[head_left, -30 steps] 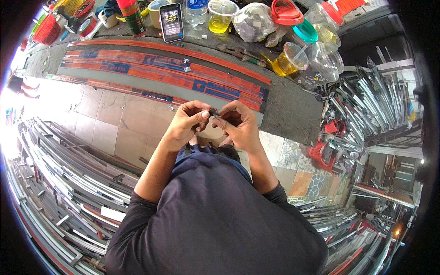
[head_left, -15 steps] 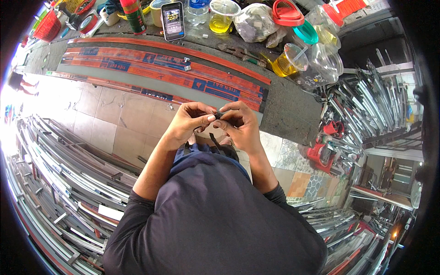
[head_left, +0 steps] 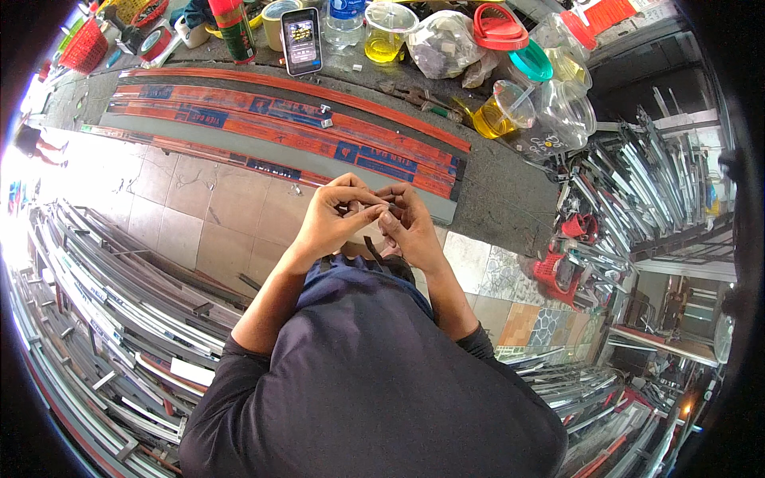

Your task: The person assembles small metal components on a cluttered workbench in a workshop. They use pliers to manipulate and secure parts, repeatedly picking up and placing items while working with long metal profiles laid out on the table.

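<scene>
The left hand (head_left: 339, 213) and the right hand (head_left: 413, 227) meet in front of the person's dark shirt (head_left: 398, 358), just off the near edge of a long, dusty grey workbench (head_left: 510, 191). Thumbs and fingertips of both are pinched together around a small dark piece (head_left: 389, 205), which sits between the 2 hands and is almost wholly covered by the fingers, so its shape cannot be told. The other fingers are curled, and the fingertips of the 2 hands touch or nearly touch.

Just beyond them, long flat strips with orange and blue printed film (head_left: 263, 119) lie side by side along the bench, with 2 small silvery metal pieces (head_left: 326, 116) on them. Farther back stand a black smartphone with a lit screen (head_left: 301, 48), a red and green spray can (head_left: 233, 32) to its left, and a clear plastic cup of yellow liquid (head_left: 384, 44) to its right. A second clear cup of yellow liquid (head_left: 496, 115) tilts farther right, near a stuffed clear plastic bag (head_left: 442, 46). A red plastic basket (head_left: 84, 52) stands at far left. Long metal bars (head_left: 103, 319) fill the near left, beside beige floor tiles (head_left: 219, 251).
</scene>
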